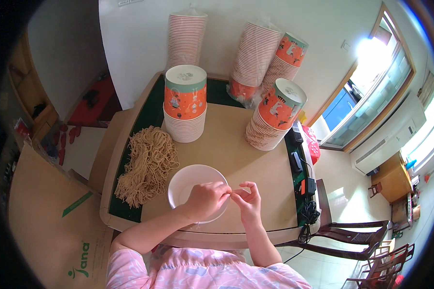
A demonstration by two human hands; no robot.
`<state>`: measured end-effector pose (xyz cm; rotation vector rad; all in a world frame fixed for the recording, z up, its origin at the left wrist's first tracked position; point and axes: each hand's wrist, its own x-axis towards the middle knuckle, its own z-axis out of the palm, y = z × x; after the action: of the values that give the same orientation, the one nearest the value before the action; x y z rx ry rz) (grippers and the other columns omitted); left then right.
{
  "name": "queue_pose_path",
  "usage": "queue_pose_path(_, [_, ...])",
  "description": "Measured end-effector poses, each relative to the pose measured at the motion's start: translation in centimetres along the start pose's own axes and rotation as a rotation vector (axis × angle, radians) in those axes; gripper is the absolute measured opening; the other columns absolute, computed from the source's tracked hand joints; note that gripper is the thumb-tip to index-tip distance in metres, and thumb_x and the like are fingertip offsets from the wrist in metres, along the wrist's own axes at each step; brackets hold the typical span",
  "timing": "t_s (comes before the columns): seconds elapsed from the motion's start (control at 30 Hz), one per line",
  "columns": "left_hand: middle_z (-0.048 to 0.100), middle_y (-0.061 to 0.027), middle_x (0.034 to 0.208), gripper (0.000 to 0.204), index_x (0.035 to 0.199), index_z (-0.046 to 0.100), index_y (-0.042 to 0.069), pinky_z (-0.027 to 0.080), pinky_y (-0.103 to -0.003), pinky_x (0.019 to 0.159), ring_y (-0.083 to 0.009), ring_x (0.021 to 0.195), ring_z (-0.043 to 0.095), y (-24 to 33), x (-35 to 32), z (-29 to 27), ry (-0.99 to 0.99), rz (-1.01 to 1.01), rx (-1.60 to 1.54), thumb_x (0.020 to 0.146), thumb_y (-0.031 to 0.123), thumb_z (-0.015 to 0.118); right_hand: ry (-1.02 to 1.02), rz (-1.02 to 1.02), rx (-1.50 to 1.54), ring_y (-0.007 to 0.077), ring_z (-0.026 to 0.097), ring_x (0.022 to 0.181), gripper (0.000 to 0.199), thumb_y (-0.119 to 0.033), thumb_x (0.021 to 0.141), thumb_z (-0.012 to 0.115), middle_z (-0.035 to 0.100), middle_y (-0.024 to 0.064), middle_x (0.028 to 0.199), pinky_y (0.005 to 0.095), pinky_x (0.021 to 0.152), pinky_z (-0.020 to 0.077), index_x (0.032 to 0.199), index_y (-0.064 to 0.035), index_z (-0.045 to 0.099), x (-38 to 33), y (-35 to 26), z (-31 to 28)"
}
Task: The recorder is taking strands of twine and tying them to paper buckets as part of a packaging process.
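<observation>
My left hand (206,200) is closed in a pinch above the right part of a white paper tub (194,174), which has its mouth upward near the table's front edge. Just beyond the tub's right rim, my right hand (248,201) pinches too, its fingertips meeting the left's. What the fingertips hold is too small to make out. Left of the tub lies a loose heap of beige string (147,164). Behind it stands a stack of upside-down paper tubs (185,103), orange and green on top. A similar stack (277,113) leans slightly at the right.
Taller stacks of tubs (187,41) in clear plastic stand along the wall, with another bagged stack (254,55) farther right. Power adapters and black cables (307,214) line the table's right edge. A large cardboard box (53,212) stands at the left, a dark wooden chair (352,238) at the right.
</observation>
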<state>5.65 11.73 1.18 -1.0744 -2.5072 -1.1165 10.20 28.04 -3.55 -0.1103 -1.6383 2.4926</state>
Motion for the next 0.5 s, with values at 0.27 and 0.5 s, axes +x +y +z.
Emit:
queue_pose_path(0.27, [0.061,-0.0026,0.077,0.008,0.086,0.064,0.012,0.052,-0.036,0.059,-0.0225,0.072,0.064,-0.19,0.02,-0.03,-0.013,0.111,0.088,0.079,0.016,0.067,-0.015,0.037,0.017,0.0163,0.064,0.089,0.035,0.007,0.084,0.064,0.068,0.0153,0.094,0.0248,0.081,0.0493,0.111,-0.0051,0.044,0.21,-0.26,-0.21])
queue_pose_path(0.5, [0.061,-0.0028,0.078,0.009,0.086,0.063,0.011,0.052,-0.036,0.06,-0.0222,0.073,0.064,-0.22,0.13,-0.1,-0.046,0.134,0.104,0.079,0.015,0.067,-0.024,0.03,0.017,0.0158,0.064,0.088,0.035,0.007,0.083,0.065,0.068,0.0148,0.093,0.0247,0.081,0.049,0.11,-0.0043,0.045,0.22,-0.26,-0.32])
